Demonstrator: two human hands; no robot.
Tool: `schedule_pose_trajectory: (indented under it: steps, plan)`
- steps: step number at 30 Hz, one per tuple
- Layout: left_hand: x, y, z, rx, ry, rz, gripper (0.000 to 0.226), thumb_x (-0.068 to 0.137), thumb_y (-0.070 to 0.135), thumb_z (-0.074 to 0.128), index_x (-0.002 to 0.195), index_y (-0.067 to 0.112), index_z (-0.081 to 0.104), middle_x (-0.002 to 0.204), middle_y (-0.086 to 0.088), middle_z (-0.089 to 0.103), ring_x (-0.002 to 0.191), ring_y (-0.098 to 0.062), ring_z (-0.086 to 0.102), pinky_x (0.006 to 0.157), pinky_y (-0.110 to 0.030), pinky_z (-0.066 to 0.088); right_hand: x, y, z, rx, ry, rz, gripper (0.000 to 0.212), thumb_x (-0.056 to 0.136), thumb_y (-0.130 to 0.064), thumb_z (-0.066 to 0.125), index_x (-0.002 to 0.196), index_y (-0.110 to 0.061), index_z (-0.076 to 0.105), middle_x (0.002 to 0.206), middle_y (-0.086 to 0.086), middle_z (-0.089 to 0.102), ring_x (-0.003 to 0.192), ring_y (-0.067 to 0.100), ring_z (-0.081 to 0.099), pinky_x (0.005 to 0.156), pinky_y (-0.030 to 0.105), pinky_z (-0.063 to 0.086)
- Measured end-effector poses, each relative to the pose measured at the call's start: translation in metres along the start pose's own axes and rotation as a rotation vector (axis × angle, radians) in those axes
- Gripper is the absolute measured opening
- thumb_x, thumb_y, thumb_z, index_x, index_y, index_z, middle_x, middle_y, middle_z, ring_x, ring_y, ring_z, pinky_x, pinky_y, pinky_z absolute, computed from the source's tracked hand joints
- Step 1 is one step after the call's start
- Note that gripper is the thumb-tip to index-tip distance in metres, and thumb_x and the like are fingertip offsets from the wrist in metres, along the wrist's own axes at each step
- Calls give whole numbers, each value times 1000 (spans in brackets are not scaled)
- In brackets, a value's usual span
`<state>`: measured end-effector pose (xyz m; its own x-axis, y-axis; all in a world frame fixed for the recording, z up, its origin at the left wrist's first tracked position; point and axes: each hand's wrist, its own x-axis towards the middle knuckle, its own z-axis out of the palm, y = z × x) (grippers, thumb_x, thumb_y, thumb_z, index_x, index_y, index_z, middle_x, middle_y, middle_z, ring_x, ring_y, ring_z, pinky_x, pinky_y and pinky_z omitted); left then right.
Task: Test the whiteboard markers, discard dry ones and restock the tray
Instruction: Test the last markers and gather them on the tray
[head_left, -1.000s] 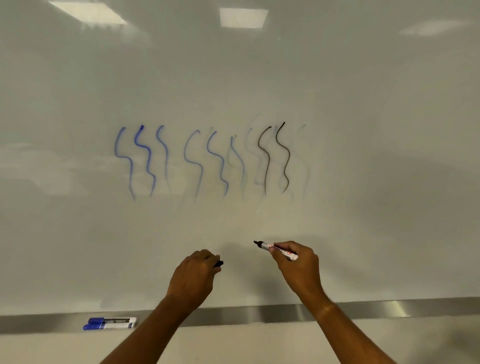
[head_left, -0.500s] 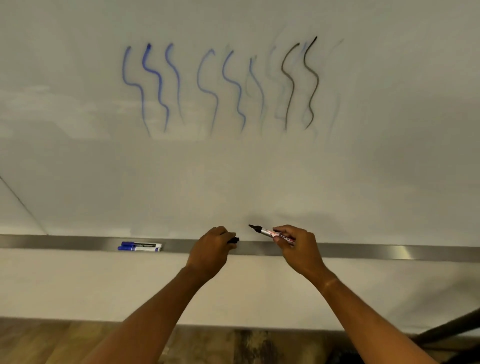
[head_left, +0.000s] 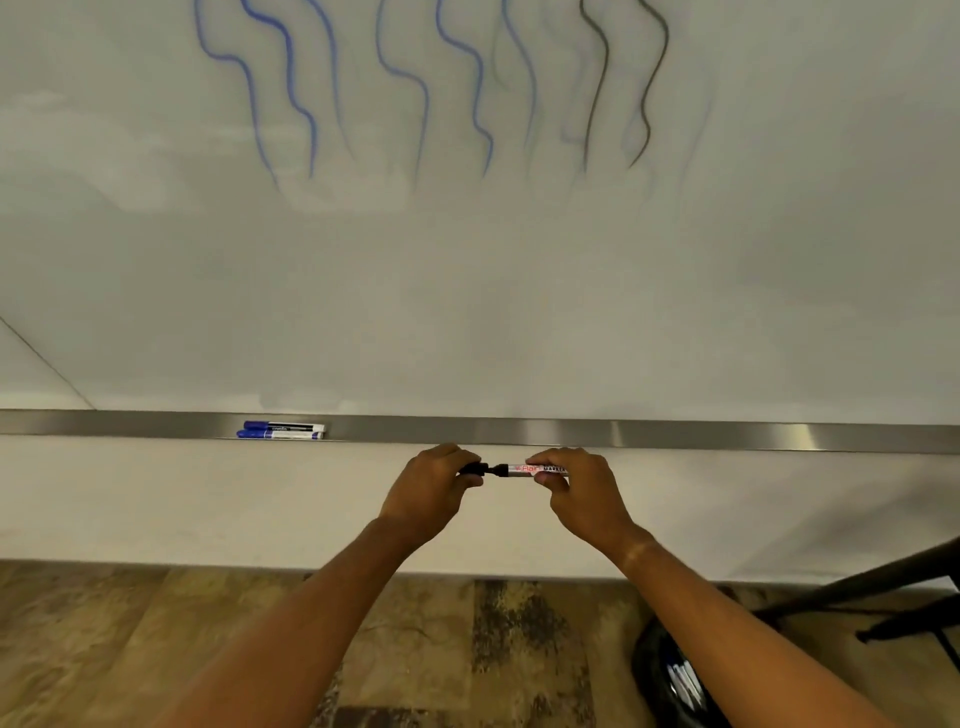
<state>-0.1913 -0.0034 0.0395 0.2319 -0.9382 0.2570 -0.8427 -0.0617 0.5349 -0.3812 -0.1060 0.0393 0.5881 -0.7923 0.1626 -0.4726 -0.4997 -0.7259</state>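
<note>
My right hand pinches a white black-tipped marker, held level just below the metal tray. My left hand grips its black cap, whose mouth meets the marker's tip. Two blue markers lie side by side in the tray to the left. The whiteboard above carries several wavy blue strokes and two black ones.
A dark bin with markers inside stands on the wood-pattern floor at lower right, partly behind my right forearm. Dark chair or stand legs cross the right edge. The wall below the tray is plain white.
The view has tilted down from the board to the tray and floor. My hands have dropped below the tray and come together, bringing the cap onto the marker's tip.
</note>
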Motion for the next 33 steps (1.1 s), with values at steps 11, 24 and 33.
schedule_pose_trajectory:
  steps: [11, 24, 33]
  plan:
    - [-9, 2, 15, 36, -11, 74, 15, 87, 14, 66, 100, 10, 70, 87, -4, 66, 75, -20, 59, 66, -33, 48, -9, 4, 10, -17, -59, 23, 23, 87, -10, 67, 107, -20, 72, 100, -2, 71, 87, 11, 59, 78, 12, 40]
    - [-14, 6, 26, 22, 25, 70, 11, 83, 5, 67, 93, 5, 72, 80, -9, 66, 67, -24, 58, 60, -31, 46, -15, 5, 17, -14, 5, -5, 25, 85, -3, 68, 105, -16, 74, 100, 3, 72, 90, 17, 62, 80, 20, 44]
    - [-15, 0, 21, 167, 10, 137, 14, 80, 4, 71, 94, 4, 70, 80, -10, 65, 68, -25, 59, 57, -32, 48, -13, 7, 21, -98, -58, -82, 26, 87, -9, 67, 111, -18, 71, 103, -1, 71, 91, 15, 61, 77, 9, 33]
